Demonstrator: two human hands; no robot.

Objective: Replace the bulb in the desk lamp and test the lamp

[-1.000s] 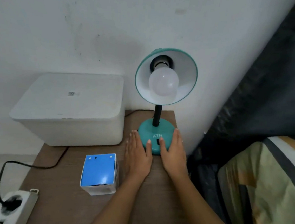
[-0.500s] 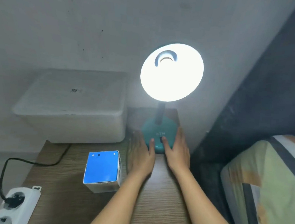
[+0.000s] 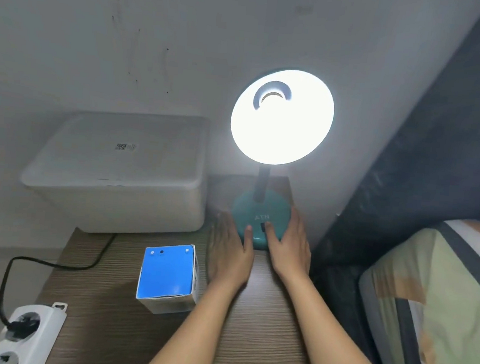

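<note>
A teal desk lamp stands at the back of the wooden table, its base [image 3: 259, 209] against the wall. The shade [image 3: 282, 117] faces me and glows bright white; the lit bulb inside is lost in the glare. My left hand [image 3: 229, 253] lies flat on the table at the left of the base, thumb touching its front. My right hand [image 3: 288, 247] rests at the right side, with the thumb on the black switch [image 3: 263, 227]. Neither hand holds anything.
A blue-topped bulb box [image 3: 168, 275] stands just left of my left hand. A white lidded bin [image 3: 123, 171] sits at the back left. A white power strip [image 3: 25, 334] with a black cord plugged in lies at the table's left edge. Bedding [image 3: 436, 309] is on the right.
One second ago the lamp was dark with the white bulb visible in the shade; it lit up half a second ago and stays lit. Both hands have stayed at the base.
</note>
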